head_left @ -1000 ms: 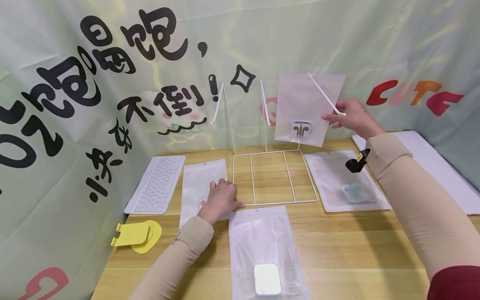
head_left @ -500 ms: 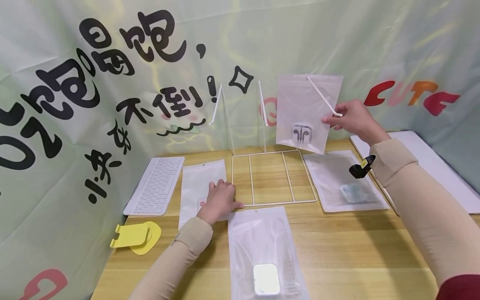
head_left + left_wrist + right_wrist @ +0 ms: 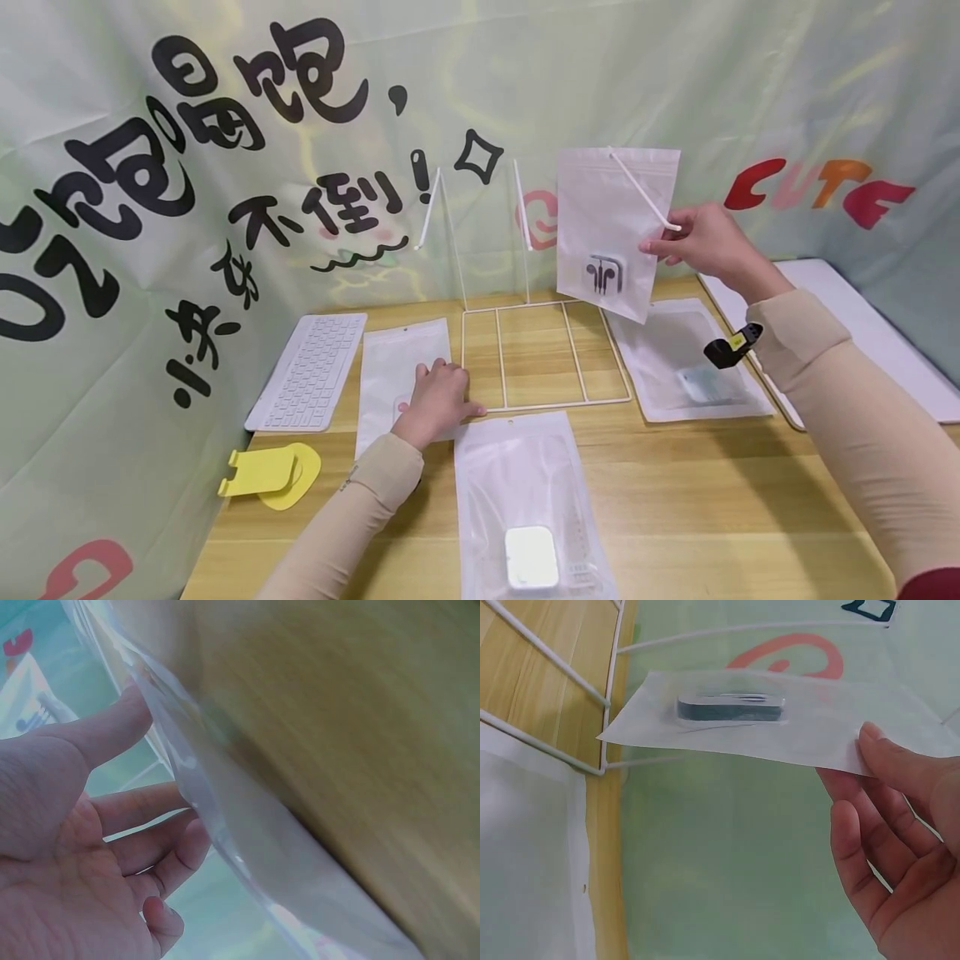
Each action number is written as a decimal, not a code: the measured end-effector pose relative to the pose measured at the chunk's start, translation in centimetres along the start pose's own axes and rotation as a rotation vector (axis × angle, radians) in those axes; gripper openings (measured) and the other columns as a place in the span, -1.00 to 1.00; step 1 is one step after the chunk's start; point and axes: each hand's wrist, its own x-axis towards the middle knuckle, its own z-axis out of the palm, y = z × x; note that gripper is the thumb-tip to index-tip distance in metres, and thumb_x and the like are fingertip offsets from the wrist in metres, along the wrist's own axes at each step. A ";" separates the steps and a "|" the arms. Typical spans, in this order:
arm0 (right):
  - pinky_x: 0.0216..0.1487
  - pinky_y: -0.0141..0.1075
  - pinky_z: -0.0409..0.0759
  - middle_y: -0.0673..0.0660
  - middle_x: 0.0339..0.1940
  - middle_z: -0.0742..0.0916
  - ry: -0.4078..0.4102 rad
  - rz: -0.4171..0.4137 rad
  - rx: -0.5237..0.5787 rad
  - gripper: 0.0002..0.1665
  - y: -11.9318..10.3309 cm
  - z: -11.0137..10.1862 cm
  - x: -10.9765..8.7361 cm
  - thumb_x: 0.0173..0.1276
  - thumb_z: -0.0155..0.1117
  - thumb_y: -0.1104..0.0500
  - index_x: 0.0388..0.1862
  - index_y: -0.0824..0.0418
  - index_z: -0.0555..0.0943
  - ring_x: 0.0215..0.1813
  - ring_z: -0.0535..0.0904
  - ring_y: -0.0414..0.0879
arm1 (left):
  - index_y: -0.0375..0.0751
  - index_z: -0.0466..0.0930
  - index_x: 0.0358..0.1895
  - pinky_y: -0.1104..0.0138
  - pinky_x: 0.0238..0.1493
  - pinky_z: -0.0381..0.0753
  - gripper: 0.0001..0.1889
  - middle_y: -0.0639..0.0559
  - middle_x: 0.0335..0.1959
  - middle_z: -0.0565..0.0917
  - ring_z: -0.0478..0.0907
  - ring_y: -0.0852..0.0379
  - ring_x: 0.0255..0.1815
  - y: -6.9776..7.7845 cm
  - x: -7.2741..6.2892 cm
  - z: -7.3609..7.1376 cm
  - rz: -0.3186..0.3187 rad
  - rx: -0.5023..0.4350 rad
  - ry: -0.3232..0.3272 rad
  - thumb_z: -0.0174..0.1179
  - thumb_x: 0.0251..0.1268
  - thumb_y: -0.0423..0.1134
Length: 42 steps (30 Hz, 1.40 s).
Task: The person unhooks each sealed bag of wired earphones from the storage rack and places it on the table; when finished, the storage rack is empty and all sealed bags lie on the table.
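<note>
My right hand pinches the right edge of a white zip pouch with thumb and fingers. Earphones show through the pouch's lower part. The pouch's top edge is at the back end of the right-hand prong of a white wire display rack, and the prong slants across its front. In the right wrist view the pouch is seen nearly edge-on. My left hand rests at the rack's front left corner, over a flat white pouch. In the left wrist view, its fingers touch a plastic edge.
Two other prongs, left and middle, bear nothing. A pouch with a white square case lies in front, another pouch at right. A keyboard and yellow stand are at left, a white board at right.
The earphone pouch's lower right corner has swung down and toward me, with my right hand still pinching its edge. My left hand has stayed in place.
</note>
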 end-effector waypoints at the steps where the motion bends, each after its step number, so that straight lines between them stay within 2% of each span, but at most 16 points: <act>1: -0.32 -0.34 0.57 0.22 -0.26 0.71 -0.001 -0.006 0.001 -0.41 -0.1 0.0 -0.1 0.22 0.49 -0.02 0.10 0.34 0.64 -0.29 0.61 0.06 | -0.03 0.44 -0.63 0.13 -0.20 0.16 -0.55 0.15 -0.57 0.42 0.31 0.06 -0.38 0.0 0.0 0.0 -0.001 -0.001 0.001 0.48 0.02 0.13; 7: -0.34 -0.33 0.57 0.22 -0.30 0.71 0.000 -0.059 0.009 -0.47 -0.6 0.1 -1.1 0.19 0.51 -0.03 -0.03 0.33 0.67 -0.27 0.60 0.12 | -0.03 0.44 -0.63 0.13 -0.21 0.16 -0.55 0.15 -0.56 0.42 0.31 0.06 -0.37 0.0 0.0 -0.1 0.000 -0.007 0.000 0.48 0.02 0.12; 13: -0.36 -0.35 0.57 0.16 -0.40 0.76 -0.004 -0.122 0.051 -0.63 -0.9 0.2 -2.4 0.19 0.53 0.08 -0.24 0.38 0.70 -0.38 0.66 -0.08 | -0.04 0.43 -0.63 0.13 -0.22 0.15 -0.55 0.15 -0.57 0.42 0.31 0.06 -0.38 0.1 0.0 -0.1 0.000 -0.007 0.002 0.48 0.03 0.11; 16: -0.36 -0.36 0.57 0.16 -0.41 0.77 -0.020 -0.140 0.074 -0.65 -0.9 0.2 -3.3 0.20 0.52 0.11 -0.23 0.39 0.71 -0.41 0.66 -0.13 | -0.04 0.43 -0.62 0.12 -0.21 0.16 -0.55 0.15 -0.56 0.43 0.31 0.05 -0.37 0.2 0.0 -0.2 -0.003 -0.002 0.003 0.48 0.03 0.11; 21: -0.33 -0.35 0.60 0.18 -0.42 0.76 -0.026 -0.132 0.070 -0.67 -1.1 0.0 -4.6 0.21 0.52 0.12 -0.20 0.36 0.72 -0.40 0.67 -0.08 | -0.04 0.43 -0.60 0.12 -0.19 0.17 -0.56 0.15 -0.55 0.43 0.32 0.05 -0.35 0.3 -0.1 -0.2 -0.006 0.000 -0.003 0.47 0.04 0.11; 29: -0.31 -0.34 0.58 0.17 -0.42 0.76 -0.033 -0.126 0.030 -0.66 -1.4 -0.3 -6.4 0.20 0.53 0.08 -0.21 0.33 0.72 -0.36 0.66 -0.01 | -0.05 0.43 -0.58 0.11 -0.17 0.17 -0.56 0.15 -0.54 0.42 0.32 0.05 -0.34 0.3 -0.1 -0.2 -0.019 0.003 -0.018 0.46 0.06 0.12; 42: -0.31 -0.35 0.55 0.11 -0.41 0.76 -0.047 -0.148 -0.033 -0.75 -1.4 -1.0 -9.3 0.19 0.54 0.11 -0.23 0.23 0.76 -0.36 0.64 -0.05 | -0.04 0.44 -0.59 0.12 -0.20 0.15 -0.56 0.15 -0.55 0.43 0.31 0.05 -0.36 0.2 -0.1 0.0 -0.016 0.006 -0.012 0.46 0.05 0.13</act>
